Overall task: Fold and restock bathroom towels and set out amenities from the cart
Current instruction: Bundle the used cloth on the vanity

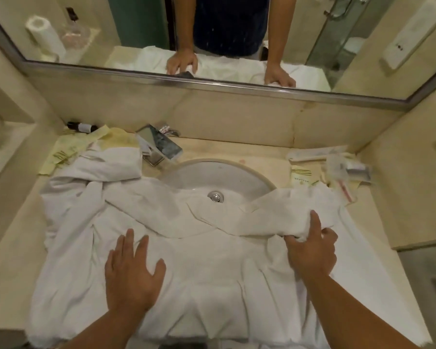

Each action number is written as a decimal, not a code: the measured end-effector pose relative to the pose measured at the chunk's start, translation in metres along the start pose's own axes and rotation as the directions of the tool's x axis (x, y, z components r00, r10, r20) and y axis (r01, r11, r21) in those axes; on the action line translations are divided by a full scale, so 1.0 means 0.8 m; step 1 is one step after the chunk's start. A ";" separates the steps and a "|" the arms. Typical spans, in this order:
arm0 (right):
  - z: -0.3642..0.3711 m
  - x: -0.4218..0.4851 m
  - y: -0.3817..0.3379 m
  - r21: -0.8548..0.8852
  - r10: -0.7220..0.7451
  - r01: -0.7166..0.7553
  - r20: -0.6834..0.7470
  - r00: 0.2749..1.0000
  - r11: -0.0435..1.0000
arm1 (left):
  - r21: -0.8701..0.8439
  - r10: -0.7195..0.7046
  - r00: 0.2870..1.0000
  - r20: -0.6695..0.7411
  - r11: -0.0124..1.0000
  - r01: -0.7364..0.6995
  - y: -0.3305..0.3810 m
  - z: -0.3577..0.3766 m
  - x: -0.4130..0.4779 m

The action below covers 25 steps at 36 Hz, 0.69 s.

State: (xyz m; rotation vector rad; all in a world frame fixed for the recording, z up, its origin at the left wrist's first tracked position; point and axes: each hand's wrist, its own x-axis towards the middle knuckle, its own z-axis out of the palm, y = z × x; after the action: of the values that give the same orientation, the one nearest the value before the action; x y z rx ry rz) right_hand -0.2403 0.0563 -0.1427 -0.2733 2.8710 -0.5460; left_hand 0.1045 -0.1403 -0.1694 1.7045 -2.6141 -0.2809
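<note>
Over the sink (219, 163), the left hand (131, 273) lies flat, grip released, on the towel (212, 260); the right hand (312, 250) clutches a fold. A tug could drag the right-side packets (347, 170) along.

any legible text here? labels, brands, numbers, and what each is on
Nothing reads clearly.
Cream packet right of the sink: green logo with a small word under it, too blurred to read.
Cream packets left of the faucet: green marks, unreadable.
Dark bottle: white label, text too small to read.
Towel: no print seen.
</note>
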 end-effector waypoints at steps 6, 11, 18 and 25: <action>0.007 0.014 -0.009 0.137 -0.027 0.054 -0.190 0.981 0.989 | -0.014 -0.029 0.999 0.033 0.999 0.029 -0.001 0.008 0.007; -0.007 0.028 -0.037 0.114 -0.231 0.264 -0.243 0.942 0.958 | -0.021 -0.032 0.999 0.009 0.999 0.032 -0.003 0.012 0.010; 0.029 -0.063 -0.125 0.411 -0.490 0.454 -0.019 0.871 0.791 | -0.029 -0.007 1.000 -0.016 1.000 0.007 -0.002 0.016 0.010; 0.074 -0.163 -0.180 0.564 -0.446 0.191 0.359 0.820 0.804 | -0.105 0.252 0.964 -0.090 0.960 -0.260 0.000 0.020 0.008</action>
State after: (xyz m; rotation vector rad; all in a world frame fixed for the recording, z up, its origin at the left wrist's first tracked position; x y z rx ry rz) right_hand -0.0804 -0.0668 -0.1203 -0.7135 2.1064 -1.0982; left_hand 0.1004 -0.1437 -0.1857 1.2969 -2.6647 -0.3477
